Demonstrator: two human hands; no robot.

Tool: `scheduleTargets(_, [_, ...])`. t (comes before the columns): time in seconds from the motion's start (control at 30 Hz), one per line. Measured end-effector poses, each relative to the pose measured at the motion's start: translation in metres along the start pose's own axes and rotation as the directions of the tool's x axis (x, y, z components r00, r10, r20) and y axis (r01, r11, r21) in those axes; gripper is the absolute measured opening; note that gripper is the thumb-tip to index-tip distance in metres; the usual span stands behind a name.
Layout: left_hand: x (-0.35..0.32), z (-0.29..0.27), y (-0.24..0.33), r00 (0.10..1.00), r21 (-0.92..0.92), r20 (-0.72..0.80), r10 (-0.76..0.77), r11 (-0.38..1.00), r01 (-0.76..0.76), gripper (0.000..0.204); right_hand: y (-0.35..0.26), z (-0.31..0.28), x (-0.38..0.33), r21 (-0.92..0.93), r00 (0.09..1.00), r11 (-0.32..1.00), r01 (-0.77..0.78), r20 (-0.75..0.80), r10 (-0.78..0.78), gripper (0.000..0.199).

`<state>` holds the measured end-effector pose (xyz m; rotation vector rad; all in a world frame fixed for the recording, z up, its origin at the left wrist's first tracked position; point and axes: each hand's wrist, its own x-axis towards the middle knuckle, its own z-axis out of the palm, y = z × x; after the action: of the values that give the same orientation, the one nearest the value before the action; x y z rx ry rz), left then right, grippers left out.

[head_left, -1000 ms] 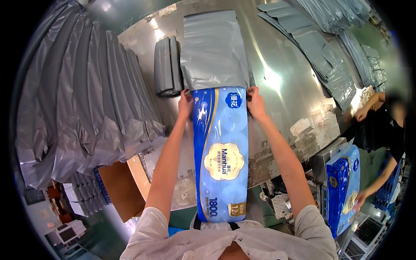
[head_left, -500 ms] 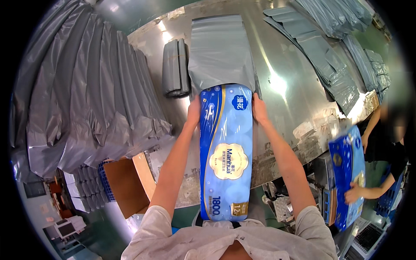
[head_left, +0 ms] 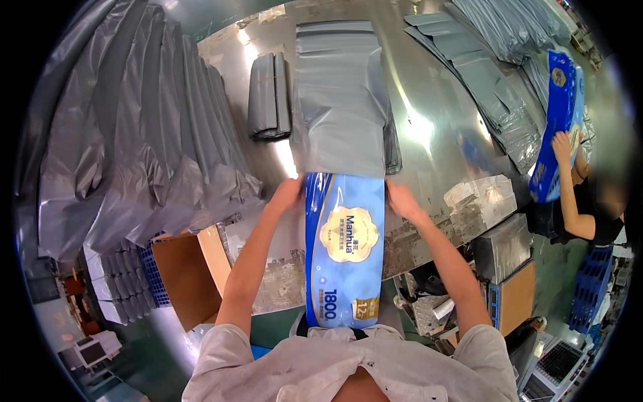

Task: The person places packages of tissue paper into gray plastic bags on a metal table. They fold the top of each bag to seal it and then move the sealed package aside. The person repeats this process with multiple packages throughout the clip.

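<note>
A long blue paper-roll pack (head_left: pixel 345 268) in glossy film lies lengthwise before me, its near end against my waist. Its far part is inside a grey plastic mailing bag (head_left: pixel 340 100), whose mouth crosses the pack. At the left corner of that mouth, my left hand (head_left: pixel 287 194) is closed on the bag's edge, beside the pack. My right hand (head_left: pixel 402 199) grips the opposite corner in the same way. The fingertips of both hands are partly hidden.
A rolled grey bag bundle (head_left: pixel 269 97) lies left of the bag on the metal table (head_left: pixel 429 87). Large grey bags (head_left: pixel 127 134) hang at left above a cardboard box (head_left: pixel 184 275). More flat bags (head_left: pixel 479 87) lie right. A co-worker at right holds another blue pack (head_left: pixel 559 127).
The bag's mouth has come toward me, covering more of the pack; both my hands moved nearer with it. The co-worker's pack has risen and moved farther away.
</note>
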<state>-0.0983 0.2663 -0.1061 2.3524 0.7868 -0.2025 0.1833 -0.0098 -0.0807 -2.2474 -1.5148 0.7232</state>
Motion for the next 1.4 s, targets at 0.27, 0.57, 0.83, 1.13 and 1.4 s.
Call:
scheduleTargets(0.27, [-0.116,0.059,0.024,0.992,-0.030,-0.076,-0.104,0.994,0.102,0.036,-0.033,0.046,-0.101,-0.015,0.977,0.978,-0.207,-0.059,0.206,0.020])
scheduleTargets(0.57, [-0.246,0.104,0.058,0.967,-0.044,0.109,-0.228,0.971,0.234,0.034,-0.068,0.093,-0.227,0.037,0.918,0.919,-0.392,0.074,0.389,0.019])
scheduleTargets(0.83, [-0.205,0.103,0.061,0.974,-0.140,-0.069,-0.217,0.969,0.205,0.032,-0.087,0.097,-0.181,0.354,0.903,0.877,-0.325,-0.159,0.399,0.026])
scheduleTargets(1.13, [-0.205,0.117,0.054,0.918,-0.301,-0.112,-0.381,0.893,0.334,0.033,-0.094,0.102,-0.227,0.657,0.708,-0.426,-0.622,0.704,0.053,0.042])
scheduleTargets(1.4, [-0.212,0.132,0.054,0.893,-0.248,-0.238,-0.381,0.913,0.323,0.024,-0.172,0.113,-0.169,0.608,0.924,-0.772,-0.184,0.374,0.074,0.057])
